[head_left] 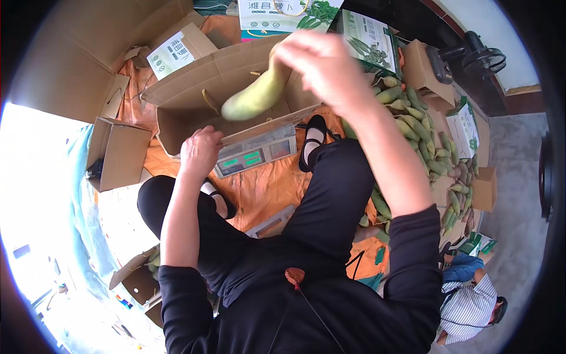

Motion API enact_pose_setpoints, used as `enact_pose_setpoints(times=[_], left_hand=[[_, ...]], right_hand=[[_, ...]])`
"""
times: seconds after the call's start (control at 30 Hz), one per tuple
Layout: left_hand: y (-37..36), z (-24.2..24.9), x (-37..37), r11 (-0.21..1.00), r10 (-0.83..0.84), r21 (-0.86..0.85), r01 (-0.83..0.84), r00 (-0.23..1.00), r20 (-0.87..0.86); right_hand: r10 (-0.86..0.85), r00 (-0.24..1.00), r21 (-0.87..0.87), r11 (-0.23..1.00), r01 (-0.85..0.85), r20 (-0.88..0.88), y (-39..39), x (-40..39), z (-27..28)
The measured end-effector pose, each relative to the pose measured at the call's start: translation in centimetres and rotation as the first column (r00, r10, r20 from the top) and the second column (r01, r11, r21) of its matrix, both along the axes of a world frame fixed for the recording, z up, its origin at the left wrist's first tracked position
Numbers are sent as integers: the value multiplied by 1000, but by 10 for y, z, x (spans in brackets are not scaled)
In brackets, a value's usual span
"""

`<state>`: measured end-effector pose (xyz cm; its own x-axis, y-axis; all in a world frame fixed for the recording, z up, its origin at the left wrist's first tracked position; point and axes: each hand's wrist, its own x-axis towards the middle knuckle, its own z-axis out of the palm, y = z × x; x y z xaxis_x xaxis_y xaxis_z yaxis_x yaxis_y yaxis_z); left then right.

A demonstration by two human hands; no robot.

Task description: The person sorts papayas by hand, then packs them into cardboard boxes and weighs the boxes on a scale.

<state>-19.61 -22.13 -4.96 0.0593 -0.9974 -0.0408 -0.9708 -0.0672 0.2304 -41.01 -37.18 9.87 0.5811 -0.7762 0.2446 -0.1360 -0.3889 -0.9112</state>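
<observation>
A pale green radish [259,97] hangs by its thin tapered end from my right hand [327,68], whose fingers are pinched on it. Both are slightly blurred, above the open cardboard box [194,118]. That box rests on a scale [256,154] with green lit digits, and its inside looks bare where I can see it. At the box's near left rim is my left hand [201,147], fingers curled over the cardboard edge.
Many green radishes [415,130] lie heaped to my right. Printed cartons [368,38] and a fan [483,56] stand behind. An orange sheet [265,192] covers the floor. Another person [469,310] is at lower right. A smaller box [121,150] stands at left.
</observation>
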Motion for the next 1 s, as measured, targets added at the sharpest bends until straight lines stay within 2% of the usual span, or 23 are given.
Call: enact_pose_setpoints(times=[0.03, 0.07, 0.13, 0.2, 0.27, 0.3, 0.43, 0.6, 0.67, 0.8, 1.0], left_hand=[[0, 0, 0, 1000, 1, -6, -1, 1000, 1], [0, -1, 1, 1000, 4, -9, -4, 1000, -2], [0, -3, 2, 1000, -2, -11, 2, 1000, -28], [0, -8, 4, 1000, 5, -1, -5, 1000, -28], [-3, -10, 5, 1000, 9, 6, -9, 1000, -27], [-3, -10, 4, 1000, 8, 1, -8, 1000, -14], [-1, -10, 4, 1000, 18, -15, -18, 1000, -21], [0, -11, 4, 999, 12, -36, -13, 999, -32], [0, -8, 3, 1000, 7, -27, -8, 1000, -27], [3, -7, 1, 999, -12, -50, 11, 1000, -12], [5, -1, -3, 999, -40, -17, 40, 999, -3]], right_hand=[[-25, 986, -28, 999, 20, -166, -2, 11, -19], [-35, 985, -214, 977, -2, -168, -8, 23, -51], [11, 911, -181, 979, -94, -411, 0, 35, -72], [-63, 817, -303, 943, -140, -574, 13, 47, -93], [-7, 703, -203, 959, -196, -712, 25, 55, -98], [-63, 675, -290, 929, -229, -735, 30, 58, -104], [-66, 589, -301, 901, -311, -805, 31, 60, -115], [-74, 599, -277, 927, -254, -797, 27, 54, -108], [-59, 639, -236, 952, -196, -767, 22, 51, -103], [-47, 673, -241, 950, -198, -739, 7, 53, -105], [-56, 634, -279, 925, -258, -771, -1, 62, -123]])
